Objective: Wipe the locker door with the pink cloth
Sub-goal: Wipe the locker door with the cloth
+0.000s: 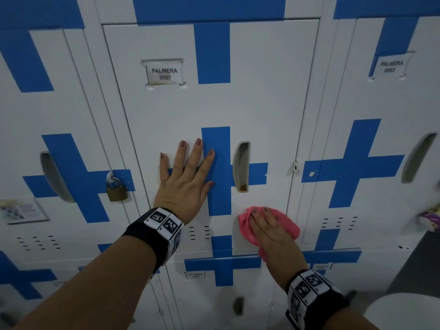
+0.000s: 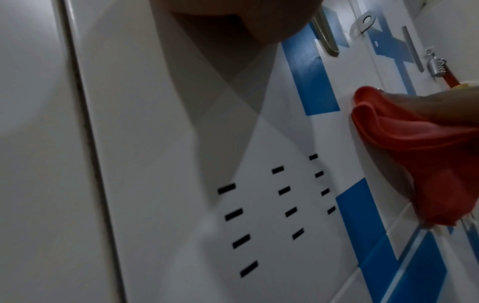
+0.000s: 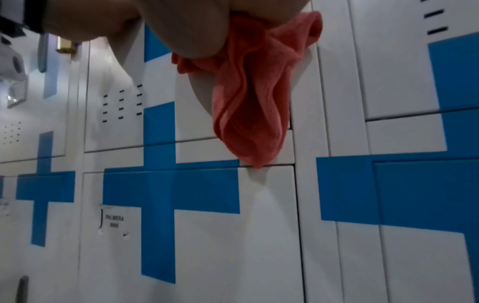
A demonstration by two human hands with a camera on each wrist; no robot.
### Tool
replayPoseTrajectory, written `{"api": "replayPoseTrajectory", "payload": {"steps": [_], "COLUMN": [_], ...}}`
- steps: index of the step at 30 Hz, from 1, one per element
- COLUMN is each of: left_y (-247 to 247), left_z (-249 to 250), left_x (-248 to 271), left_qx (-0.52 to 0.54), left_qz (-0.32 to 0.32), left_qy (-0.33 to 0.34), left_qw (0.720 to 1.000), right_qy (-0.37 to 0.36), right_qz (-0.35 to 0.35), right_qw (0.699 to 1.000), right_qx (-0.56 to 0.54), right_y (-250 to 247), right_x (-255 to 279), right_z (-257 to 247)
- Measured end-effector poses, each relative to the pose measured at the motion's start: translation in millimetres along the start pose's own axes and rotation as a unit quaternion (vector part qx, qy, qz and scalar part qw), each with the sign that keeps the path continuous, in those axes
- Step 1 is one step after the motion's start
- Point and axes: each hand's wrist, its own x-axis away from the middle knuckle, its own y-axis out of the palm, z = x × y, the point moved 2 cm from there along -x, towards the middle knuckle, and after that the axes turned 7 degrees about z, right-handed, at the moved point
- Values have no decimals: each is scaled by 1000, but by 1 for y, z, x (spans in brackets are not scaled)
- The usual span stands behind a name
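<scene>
A white locker door [image 1: 262, 103] with a blue cross and a label reading PALMERA fills the middle of the head view. My left hand [image 1: 188, 172] lies flat on it with fingers spread, just left of the recessed handle [image 1: 241, 166]. My right hand [image 1: 269, 231] presses the bunched pink cloth [image 1: 289, 226] against the door's lower right part, below the handle. The cloth [image 3: 249, 98] hangs down from under my palm in the right wrist view. The cloth [image 2: 414, 147] shows at the right edge of the left wrist view.
Neighbouring lockers stand on both sides and below. A brass padlock [image 1: 116, 189] hangs on the left locker's hasp. Vent slots [image 1: 200, 232] sit low on the door. A white rounded object [image 1: 404, 310] lies at the bottom right.
</scene>
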Motion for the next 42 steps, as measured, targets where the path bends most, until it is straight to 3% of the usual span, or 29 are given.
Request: {"api": "replayPoseTrajectory", "payload": {"steps": [8, 12, 18, 26, 38, 40, 42], "left_y": [0, -1, 0, -1, -2, -2, -2], "left_z": [1, 1, 1, 0, 1, 1, 1], "left_x": [0, 0, 0, 0, 0, -1, -1], "left_qx": [-5, -11, -15, -4, -10, -8, -7], "left_qz": [3, 3, 3, 1, -8, -8, -8], "left_qy": [1, 2, 2, 0, -1, -2, -4], "left_qw": [1000, 1000, 1000, 1000, 1000, 1000, 1000], "right_qy": [-42, -97, -115, -165, -25, -15, 45], "right_qz": [10, -34, -128, -161, -223, -191, -196], "right_qw": [999, 995, 985, 973, 974, 981, 977], "right_qx": [3, 10, -23, -20, -20, -20, -76], "right_y": [21, 30, 44, 40, 23, 11, 0], "right_x": [7, 12, 15, 19, 47, 43, 38], "right_z": [-6, -4, -13, -14, 12, 5, -1]}}
